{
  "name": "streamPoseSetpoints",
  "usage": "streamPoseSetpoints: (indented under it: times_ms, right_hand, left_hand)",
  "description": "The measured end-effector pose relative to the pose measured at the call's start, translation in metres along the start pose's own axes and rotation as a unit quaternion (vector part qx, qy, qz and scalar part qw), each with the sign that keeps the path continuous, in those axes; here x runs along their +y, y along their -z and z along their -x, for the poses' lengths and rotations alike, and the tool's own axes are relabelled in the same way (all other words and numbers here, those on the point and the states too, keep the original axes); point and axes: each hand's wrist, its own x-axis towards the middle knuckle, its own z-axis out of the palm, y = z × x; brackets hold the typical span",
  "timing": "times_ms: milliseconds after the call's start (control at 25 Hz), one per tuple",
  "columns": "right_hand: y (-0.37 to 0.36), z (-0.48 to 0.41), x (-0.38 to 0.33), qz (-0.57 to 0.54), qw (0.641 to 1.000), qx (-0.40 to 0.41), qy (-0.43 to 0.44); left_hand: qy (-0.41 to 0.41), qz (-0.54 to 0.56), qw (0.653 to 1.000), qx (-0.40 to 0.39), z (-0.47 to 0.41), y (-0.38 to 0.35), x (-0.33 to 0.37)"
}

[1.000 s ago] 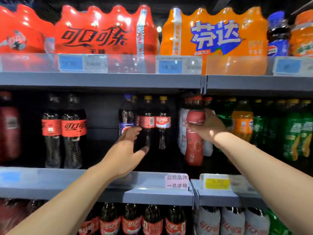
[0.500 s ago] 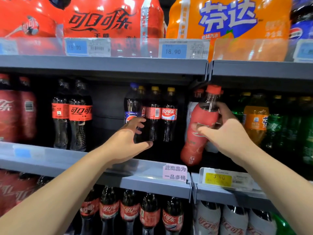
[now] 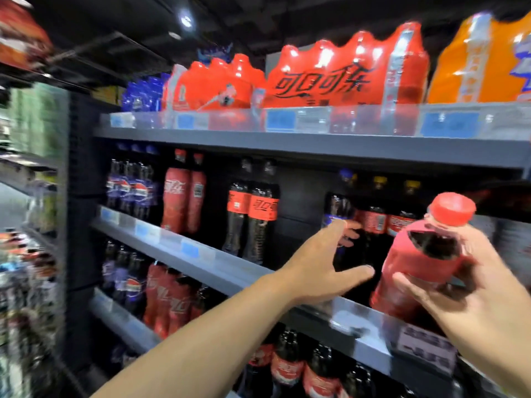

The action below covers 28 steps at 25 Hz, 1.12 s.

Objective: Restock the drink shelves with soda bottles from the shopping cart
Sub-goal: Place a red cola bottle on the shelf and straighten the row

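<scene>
Red-sleeved plastic soda bottle with red cap: gripped by right hand, fingers curled round body. Held slightly tilted just before front edge of grey metal middle shelf, not yet set down. Left hand empty, fingers spread, reaching at dark yellow-capped cola bottles, likely steadying row or clearing gap. Contact unclear through blur. Matching red-sleeved bottles stand further left, probably the proper slot.
</scene>
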Motion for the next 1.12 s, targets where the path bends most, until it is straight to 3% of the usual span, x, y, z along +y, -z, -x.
streamPoseSetpoints:
  times_ms: [240, 520, 640, 880, 1120]
  right_hand:
    - [-0.071, -0.02, -0.016, -0.022, 0.998, 0.017, 0.062]
    - [-0.172, -0.066, -0.059, -0.036, 0.992, 0.025, 0.116]
    - [-0.219, -0.088, -0.072, -0.049, 0.995, 0.005, 0.082]
    - [-0.305, -0.113, -0.072, 0.05, 0.998, -0.014, 0.045]
    - [-0.363, -0.135, -0.049, 0.069, 0.997, -0.023, -0.005]
  left_hand:
    - [-0.042, 0.044, 0.998, -0.007, 0.021, 0.045, -0.018]
    - [-0.041, 0.072, 0.994, 0.067, 0.039, 0.125, -0.059]
    - [-0.051, 0.068, 0.992, 0.095, 0.047, 0.169, -0.089]
    - [-0.037, 0.041, 0.991, 0.125, 0.064, 0.228, -0.156]
    - [0.037, -0.011, 0.996, 0.083, 0.065, 0.254, -0.198]
